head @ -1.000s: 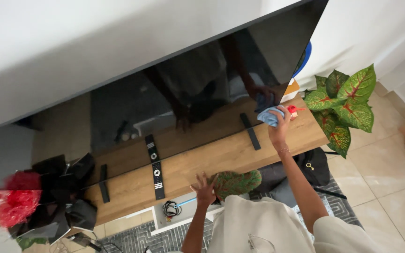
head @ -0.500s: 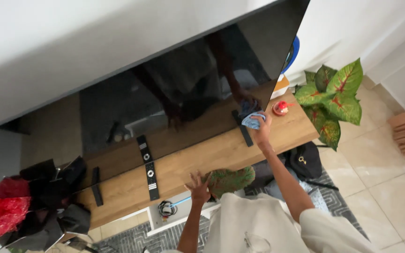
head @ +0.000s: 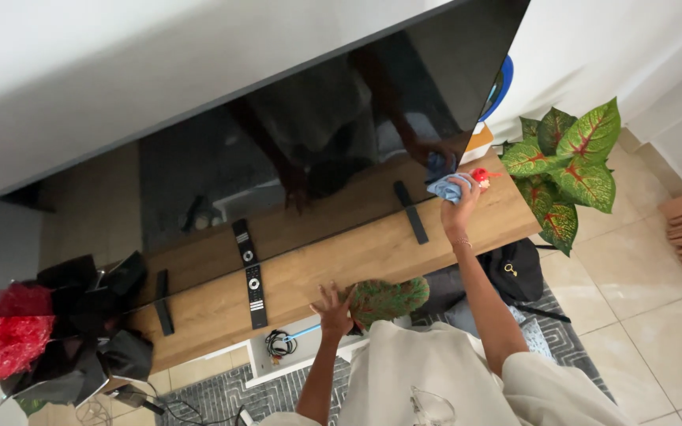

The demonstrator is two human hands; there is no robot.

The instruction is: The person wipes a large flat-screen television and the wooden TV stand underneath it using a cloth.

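Cloth (head: 445,188), light blue and bunched, sits right of centre in the frame, pinched in the right hand (head: 458,207) and pressed against the lower right edge of the large dark television screen (head: 317,150). Right arm fully extended toward the screen. Left hand (head: 333,306), lower centre, fingers spread, holds nothing and braces on the front edge of the wooden table (head: 341,264) carrying the screen. Judgement: wiping step in hand, at the lower right corner of the glass. A further pass would call for light, even pressure. Near the cloth: small red object (head: 480,175) on the table, and one black screen foot (head: 410,211). Black remote control (head: 255,293) lies left of centre on the table. Leafy green-and-red plant (head: 566,166) stands at the right; red bouquet (head: 5,339) at lower left.
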